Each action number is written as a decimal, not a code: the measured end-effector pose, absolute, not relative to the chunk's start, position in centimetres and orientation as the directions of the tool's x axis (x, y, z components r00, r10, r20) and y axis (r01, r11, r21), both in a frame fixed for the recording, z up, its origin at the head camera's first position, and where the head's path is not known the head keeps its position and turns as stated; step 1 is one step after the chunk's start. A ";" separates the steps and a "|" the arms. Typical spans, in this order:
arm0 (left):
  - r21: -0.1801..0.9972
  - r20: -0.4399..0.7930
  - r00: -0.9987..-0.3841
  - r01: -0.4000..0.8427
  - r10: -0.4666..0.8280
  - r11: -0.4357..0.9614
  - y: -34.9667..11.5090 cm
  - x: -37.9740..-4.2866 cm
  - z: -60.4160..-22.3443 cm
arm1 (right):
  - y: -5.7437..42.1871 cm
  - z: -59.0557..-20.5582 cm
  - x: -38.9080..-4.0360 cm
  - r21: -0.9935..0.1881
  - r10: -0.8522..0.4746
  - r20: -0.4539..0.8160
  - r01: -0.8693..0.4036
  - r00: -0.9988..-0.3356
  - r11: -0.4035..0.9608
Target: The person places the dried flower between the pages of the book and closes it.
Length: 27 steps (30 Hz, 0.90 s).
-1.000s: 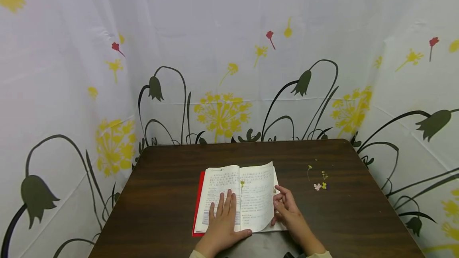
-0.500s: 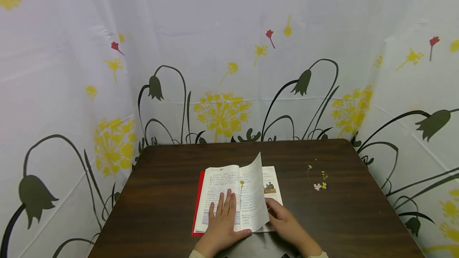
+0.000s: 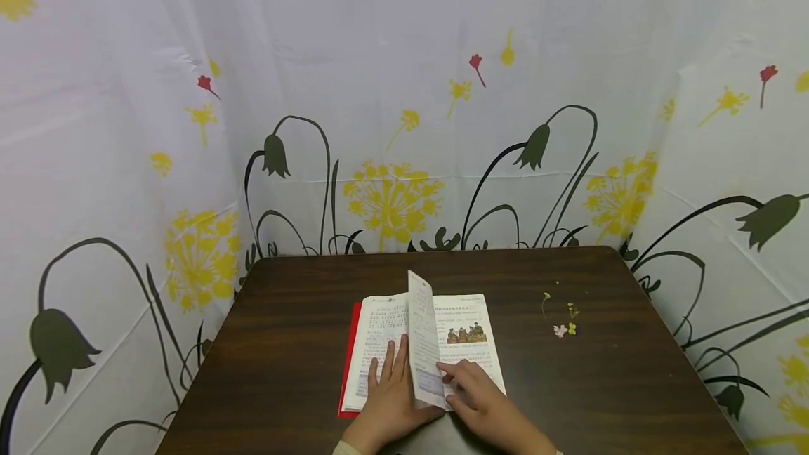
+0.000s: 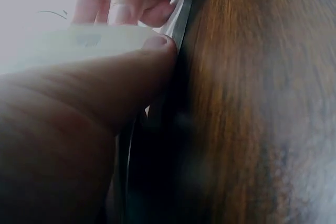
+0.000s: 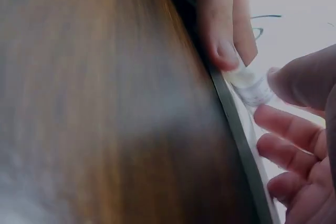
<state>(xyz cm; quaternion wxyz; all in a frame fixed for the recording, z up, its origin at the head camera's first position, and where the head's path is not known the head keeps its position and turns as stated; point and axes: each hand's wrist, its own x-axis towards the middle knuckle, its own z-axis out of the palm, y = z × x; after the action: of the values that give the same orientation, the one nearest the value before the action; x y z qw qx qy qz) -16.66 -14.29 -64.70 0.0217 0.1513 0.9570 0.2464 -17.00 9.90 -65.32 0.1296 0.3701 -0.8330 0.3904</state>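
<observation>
An open book lies on the table in the head view, with a red cover edge showing along its left side. My left hand rests with spread fingers on the lower left page, its thumb along the bottom edge by the spine. One page stands raised near the spine, leaning left and partly covering the left page. My right hand is at this page's lower right, index fingertip and thumb touching it, the other fingers loosely bent in the right wrist view.
Several small pressed flowers lie right of the book: a pink flower, a yellow and purple flower and thin stems. The dark wooden table backs onto a white flower-print curtain.
My right hand has moved left, turning the page from the right side up toward the spine. The small yellow flower on it is now out of sight. My left hand stays put.
</observation>
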 end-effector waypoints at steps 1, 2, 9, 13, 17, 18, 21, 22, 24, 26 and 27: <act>0.491 0.050 -0.951 0.290 0.306 0.821 -14.3 -16.6 -64.7 | 9.9 -65.4 -16.9 -0.553 -0.512 0.513 -0.722 -0.689 0.416; 0.507 0.068 -0.947 0.304 0.314 0.807 -14.4 -16.6 -64.7 | 9.9 -65.4 -16.9 -0.567 -0.507 0.513 -0.717 -0.693 0.406; 0.515 0.152 -0.883 0.454 0.444 0.727 -15.4 -16.5 -64.6 | 10.2 -65.9 -16.8 -0.548 -0.536 0.418 -0.674 -0.734 0.496; 0.509 0.122 -0.882 0.449 0.454 0.734 -15.7 -16.7 -64.4 | 10.1 -66.2 -17.2 -0.482 -0.601 0.416 -0.726 -0.683 0.490; 0.519 0.164 -0.865 0.485 0.475 0.704 -15.9 -16.8 -64.8 | 10.0 -66.1 -17.2 -0.425 -0.623 0.435 -0.758 -0.650 0.494; 0.530 0.163 -0.863 0.486 0.478 0.695 -16.0 -16.7 -64.8 | 9.9 -66.1 -17.1 -0.414 -0.626 0.437 -0.762 -0.647 0.498; 0.564 0.119 -0.865 0.463 0.487 0.684 -16.7 -16.7 -64.5 | 9.7 -65.9 -17.1 -0.378 -0.638 0.427 -0.767 -0.641 0.518; 0.583 0.080 -0.870 0.437 0.486 0.685 -17.0 -16.7 -64.3 | 9.7 -65.9 -17.1 -0.363 -0.642 0.419 -0.767 -0.642 0.529; 0.613 0.016 -0.880 0.383 0.474 0.691 -17.8 -16.7 -63.9 | 9.6 -66.0 -17.1 -0.345 -0.651 0.397 -0.762 -0.647 0.548; 0.625 -0.032 -0.887 0.343 0.462 0.701 -18.8 -16.7 -63.6 | 9.5 -66.2 -17.2 -0.333 -0.656 0.372 -0.754 -0.656 0.566; 0.629 -0.042 -0.892 0.326 0.449 0.706 -19.4 -16.7 -63.5 | 9.5 -66.2 -17.2 -0.331 -0.658 0.360 -0.750 -0.661 0.573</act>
<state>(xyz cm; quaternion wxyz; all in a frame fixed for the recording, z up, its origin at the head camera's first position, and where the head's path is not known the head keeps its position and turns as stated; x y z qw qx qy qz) -16.73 -19.37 -63.47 0.0965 0.2110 0.9185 0.3202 -17.23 9.50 -66.22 0.0990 0.3995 -0.8812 0.2325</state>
